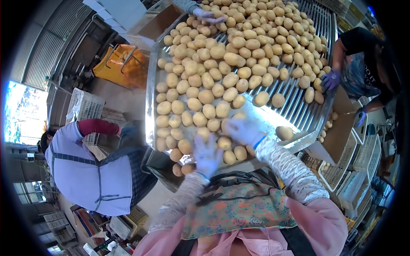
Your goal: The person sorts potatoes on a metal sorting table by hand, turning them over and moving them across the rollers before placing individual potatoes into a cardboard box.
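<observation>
Many potatoes (206, 96) lie over a metal sorting table (150, 98) with a slatted roller section (294, 112). My left hand (206, 157), in a pale glove, rests with fingers spread on the potatoes at the near edge. To its right, my right hand (243, 130), gloved too, reaches over the potatoes beside a bare metal plate (267, 121); motion smears its fingers, and I cannot tell whether they grip a potato. A single potato (284, 133) sits on the slats right of this hand.
A co-worker's purple-gloved hand (331, 80) touches potatoes at the right edge; another person's gloved hand (209, 16) is at the far end. At left, a person in a lavender top (92, 170) bends down. Stacked plastic crates (356, 170) stand right, a yellow cart (113, 64) left.
</observation>
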Demonstrator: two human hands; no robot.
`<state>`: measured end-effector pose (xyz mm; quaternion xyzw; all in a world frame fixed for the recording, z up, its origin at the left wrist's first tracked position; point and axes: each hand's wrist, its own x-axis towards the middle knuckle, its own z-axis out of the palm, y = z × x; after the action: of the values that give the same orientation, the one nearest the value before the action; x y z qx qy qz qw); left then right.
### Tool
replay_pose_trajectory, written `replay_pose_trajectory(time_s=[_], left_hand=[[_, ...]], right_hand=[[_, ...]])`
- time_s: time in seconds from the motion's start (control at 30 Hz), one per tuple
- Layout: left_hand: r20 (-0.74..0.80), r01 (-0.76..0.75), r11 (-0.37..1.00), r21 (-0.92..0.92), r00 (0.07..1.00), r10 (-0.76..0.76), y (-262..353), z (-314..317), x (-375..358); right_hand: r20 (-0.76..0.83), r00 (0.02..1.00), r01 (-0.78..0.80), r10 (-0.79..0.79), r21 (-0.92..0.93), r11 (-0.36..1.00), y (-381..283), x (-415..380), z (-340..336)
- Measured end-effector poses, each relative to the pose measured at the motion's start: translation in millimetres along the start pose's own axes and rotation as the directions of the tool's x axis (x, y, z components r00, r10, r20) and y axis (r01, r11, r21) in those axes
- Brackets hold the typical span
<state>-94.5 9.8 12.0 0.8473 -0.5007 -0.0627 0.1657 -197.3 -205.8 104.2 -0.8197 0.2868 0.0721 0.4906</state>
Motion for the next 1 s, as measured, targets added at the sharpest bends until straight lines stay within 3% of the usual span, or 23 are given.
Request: replay_pose_trajectory(time_s=[0.03, 0.07, 0.1, 0.17, 0.3, 0.37, 0.43, 0.47, 0.5, 0.53, 0.57, 0.6, 0.63, 0.67, 0.73, 0.77, 0.8, 0.83, 0.87, 0.9, 0.93, 0.97, 1.0], left_hand=[[0.081, -0.053, 0.998, -0.029, 0.995, 0.055, 22, -1, -4], [0.162, -0.106, 0.992, -0.063, 0.980, 0.115, 36, -8, -7], [0.163, -0.109, 0.992, -0.060, 0.980, 0.117, 35, -9, -7], [0.297, -0.246, 0.969, -0.011, 0.925, 0.238, 23, -15, 0], [0.089, -0.354, 0.935, -0.023, 0.931, 0.355, -21, -18, 15], [0.075, -0.373, 0.928, -0.007, 0.925, 0.372, -32, -41, 32], [0.015, -0.251, 0.963, 0.101, 0.968, 0.251, -58, -53, 44], [-0.092, -0.151, 0.983, 0.105, 0.983, 0.161, -78, -49, 52], [-0.197, -0.052, 0.994, 0.099, 0.978, 0.071, -94, -40, 61], [-0.191, -0.054, 0.994, 0.091, 0.979, 0.071, -93, -33, 75], [-0.147, 0.054, 0.972, 0.228, 0.989, -0.021, -90, -26, 92], [-0.118, 0.153, 0.918, 0.365, 0.986, -0.117, -86, -18, 105], [-0.178, 0.137, 0.946, 0.293, 0.980, -0.087, -83, 10, 115], [-0.242, 0.117, 0.969, 0.219, 0.968, -0.062, -73, 39, 122], [-0.125, 0.030, 0.999, 0.038, 0.992, -0.025, 3, 16, 126], [-0.058, -0.124, 0.990, 0.069, 0.990, 0.128, 24, 12, 119], [0.017, -0.277, 0.957, 0.089, 0.961, 0.277, 36, 10, 109], [0.020, -0.274, 0.958, 0.090, 0.962, 0.273, 40, 6, 93], [0.065, -0.407, 0.913, 0.004, 0.911, 0.406, 42, 3, 73], [0.098, -0.526, 0.846, -0.086, 0.841, 0.533, 42, 0, 54], [0.099, -0.523, 0.849, -0.077, 0.843, 0.528, 33, -8, 37], [0.099, -0.493, 0.869, -0.037, 0.864, 0.494, 13, -21, 20], [0.099, -0.458, 0.889, 0.000, 0.884, 0.456, -7, -34, 8]], right_hand=[[-0.269, 0.941, 0.117, -0.203, -0.303, 0.946, 19, 25, -11], [-0.441, 0.777, 0.123, -0.450, -0.593, 0.795, 40, 50, -15], [-0.444, 0.776, 0.122, -0.448, -0.591, 0.797, 49, 63, -19], [-0.316, 0.936, -0.045, -0.158, -0.552, 0.833, 59, 81, -27], [-0.204, 0.966, 0.074, -0.157, -0.367, 0.927, 61, 51, -23], [-0.258, 0.966, 0.029, 0.001, 0.112, 0.993, 63, 20, -31], [-0.550, 0.834, 0.177, 0.037, 0.331, 0.927, 105, -22, -37], [-0.689, 0.724, 0.167, 0.035, 0.225, 0.960, 99, -60, -56], [-0.847, 0.532, 0.124, -0.003, 0.074, 0.990, 153, -82, -68], [-0.908, 0.389, 0.162, 0.155, 0.233, 0.959, 153, -118, -91], [-0.959, 0.218, 0.179, 0.183, 0.224, 0.958, 194, -150, -113], [-0.976, 0.112, 0.097, 0.185, 0.196, 0.976, 222, -175, -134], [-0.984, 0.005, 0.014, 0.177, 0.177, 0.984, 237, -192, -146], [-0.985, 0.004, 0.011, 0.171, 0.171, 0.985, 241, -202, -145], [-0.972, 0.220, -0.530, 0.086, -0.045, 0.847, 244, -213, -142], [-0.914, 0.347, -0.348, 0.210, 0.082, 0.934, 179, -187, -131], [-0.865, 0.501, -0.355, 0.044, -0.159, 0.921, 177, -171, -112], [-0.748, 0.657, -0.338, -0.093, -0.403, 0.850, 179, -150, -94], [-0.604, 0.792, -0.253, -0.087, -0.455, 0.854, 161, -133, -79], [-0.462, 0.861, -0.143, -0.214, -0.623, 0.769, 152, -118, -62], [-0.323, 0.939, -0.121, -0.115, -0.627, 0.770, 106, -107, -51], [-0.242, 0.937, 0.061, -0.252, -0.596, 0.801, 115, -94, -28], [-0.189, 0.933, 0.104, -0.306, -0.672, 0.733, 106, -86, -15]])
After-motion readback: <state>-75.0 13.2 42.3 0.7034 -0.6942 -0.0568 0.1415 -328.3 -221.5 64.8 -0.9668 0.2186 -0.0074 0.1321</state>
